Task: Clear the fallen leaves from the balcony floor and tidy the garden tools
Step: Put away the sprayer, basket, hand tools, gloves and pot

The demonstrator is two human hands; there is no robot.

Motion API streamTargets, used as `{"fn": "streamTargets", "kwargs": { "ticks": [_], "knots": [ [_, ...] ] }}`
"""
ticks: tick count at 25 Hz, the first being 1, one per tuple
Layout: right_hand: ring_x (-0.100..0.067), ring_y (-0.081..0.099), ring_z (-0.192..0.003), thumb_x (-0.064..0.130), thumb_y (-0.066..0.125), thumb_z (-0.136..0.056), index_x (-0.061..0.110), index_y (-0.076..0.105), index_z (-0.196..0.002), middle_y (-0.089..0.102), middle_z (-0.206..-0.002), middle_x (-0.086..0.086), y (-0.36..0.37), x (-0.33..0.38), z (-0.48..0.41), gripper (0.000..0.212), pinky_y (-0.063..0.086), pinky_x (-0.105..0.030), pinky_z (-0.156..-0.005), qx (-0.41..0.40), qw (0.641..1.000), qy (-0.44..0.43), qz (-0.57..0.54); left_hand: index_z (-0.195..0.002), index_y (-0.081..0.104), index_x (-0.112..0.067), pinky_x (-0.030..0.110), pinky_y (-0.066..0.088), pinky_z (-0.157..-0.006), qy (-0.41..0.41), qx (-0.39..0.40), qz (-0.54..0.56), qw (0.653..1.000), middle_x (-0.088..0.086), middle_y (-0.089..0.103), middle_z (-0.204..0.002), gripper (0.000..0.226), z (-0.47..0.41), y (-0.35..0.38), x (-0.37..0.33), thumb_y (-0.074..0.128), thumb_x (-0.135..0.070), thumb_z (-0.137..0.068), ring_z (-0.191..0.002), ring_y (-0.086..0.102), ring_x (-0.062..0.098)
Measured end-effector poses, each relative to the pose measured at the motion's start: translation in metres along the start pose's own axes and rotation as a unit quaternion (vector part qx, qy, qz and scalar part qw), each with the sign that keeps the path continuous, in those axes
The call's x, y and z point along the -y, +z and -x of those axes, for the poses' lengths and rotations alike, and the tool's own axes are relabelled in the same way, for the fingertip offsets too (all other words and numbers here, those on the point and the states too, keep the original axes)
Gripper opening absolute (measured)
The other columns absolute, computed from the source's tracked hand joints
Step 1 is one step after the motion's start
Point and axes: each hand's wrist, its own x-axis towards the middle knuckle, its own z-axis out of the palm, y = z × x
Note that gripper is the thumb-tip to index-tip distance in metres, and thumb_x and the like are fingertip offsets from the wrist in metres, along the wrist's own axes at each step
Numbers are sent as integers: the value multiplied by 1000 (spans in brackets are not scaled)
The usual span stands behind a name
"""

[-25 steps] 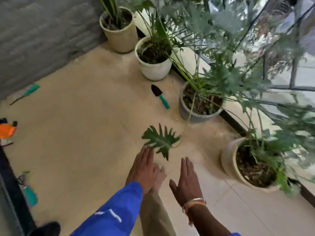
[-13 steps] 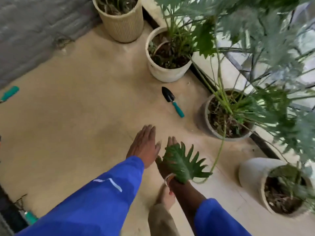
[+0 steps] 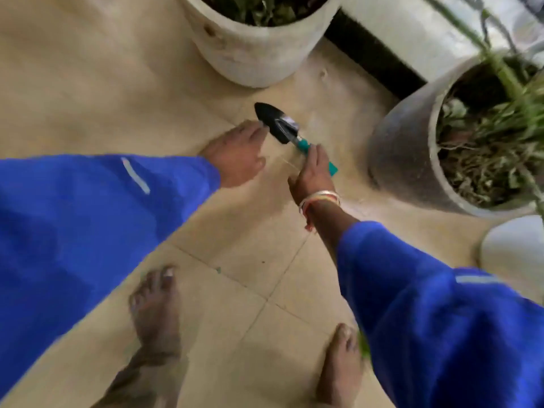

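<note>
Seen from the head camera, which looks straight down, the trowel (image 3: 275,125) is low over the beige floor (image 3: 259,260), in the space between a white pot (image 3: 253,51) at the top and a grey pot (image 3: 409,136) on the right. Its black blade points up and left, and its teal handle runs down and right. Motion blur hides whether the blade rests on the tiles or is just above them.

The right grip (image 3: 313,172) is closed round the middle of the handle. Its fingers fold over the handle, and the teal butt end sticks out past them toward the grey pot. Bangles (image 3: 319,198) circle that wrist, above a blue sleeve (image 3: 441,319).

The left grip (image 3: 235,154) holds nothing. It is spread flat with the fingers (image 3: 253,129) straight, and their tips are right beside the blade's left edge. I cannot tell whether they touch it. Its arm comes in from the left in a blue sleeve (image 3: 73,231).

The white pot holds dark foliage, and the grey pot holds dry stems and green blades. The rim of a third, pale pot (image 3: 512,254) shows at the right edge, just below the grey one.

Two bare feet stand on the tiles, the left foot (image 3: 156,313) under the left arm and the right foot (image 3: 341,366) beside the right sleeve. A sliver of green (image 3: 363,346) shows at that sleeve's edge, too blurred to identify.
</note>
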Motion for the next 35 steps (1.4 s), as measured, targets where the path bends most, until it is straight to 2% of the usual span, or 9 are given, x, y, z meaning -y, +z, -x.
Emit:
{"fn": "streamTargets", "kwargs": {
  "ticks": [4,8,12,16,19,21,24,28,35],
  "knots": [
    [-30,41,-132,4,48,-94,8,36,-146,42,-145,-13,4,-28,-20,53,34,-39,-112,-32,999,30,30,-157,10,-3,34,11,-123,-22,22,26,999,15,6,-165,71,-50,-1,4,45,-32,-103,-153,9,25],
    [-28,53,-113,11,56,-96,14,48,-140,53,-129,-10,5,-26,-22,44,48,-41,-98,-12,998,34,56,-155,16,-4,39,24,-120,-33,43,79,995,12,17,-162,71,-59,7,2,49,-34,-101,-149,21,25],
    [-27,58,-103,10,60,-93,11,56,-133,57,-122,-10,2,-20,-14,40,50,-39,-93,4,996,30,86,-153,25,-6,36,31,-115,-82,7,161,983,11,30,-157,64,-43,15,-1,52,-32,-100,-142,34,25],
    [-27,58,-99,4,63,-90,10,57,-128,56,-119,-10,-14,-14,14,40,50,-38,-87,7,996,-10,89,-136,47,-8,28,41,-99,-156,-76,290,941,8,53,-137,45,-19,-2,-2,56,-26,-96,-126,52,24],
    [-27,58,-97,4,63,-90,11,58,-126,57,-116,-8,-32,-10,51,37,50,-37,-83,-4,997,-20,68,-131,53,-7,28,42,-90,-208,-91,288,930,9,59,-131,42,4,-29,-6,57,-27,-94,-118,57,25],
    [-26,57,-95,3,62,-90,12,58,-124,58,-115,-8,-49,-11,81,36,49,-35,-79,-17,997,-42,58,-132,55,-8,28,41,-89,-241,-82,303,919,9,60,-129,43,22,-46,-17,58,-30,-95,-118,57,28],
    [-25,56,-94,6,63,-90,14,59,-121,58,-114,-6,-82,-17,120,32,44,-32,-71,-36,998,-50,24,-124,61,-11,29,43,-86,-251,-76,375,889,6,64,-111,34,55,-70,-50,60,-30,-97,-106,61,27],
    [-30,57,-97,6,60,-91,14,61,-121,58,-113,-8,-131,-41,173,31,52,-40,-78,-36,999,-19,-26,-105,64,-14,27,42,-64,-244,-78,396,882,0,58,-81,16,98,-101,-117,59,-26,-96,-71,55,18],
    [-34,57,-101,4,60,-86,15,61,-122,59,-115,-9,-186,-175,300,37,51,-47,-82,-83,984,108,-114,-106,65,-15,30,41,-75,-149,23,364,919,-3,58,-79,16,133,-71,-291,60,-21,-93,-77,53,20]
  ]
}}
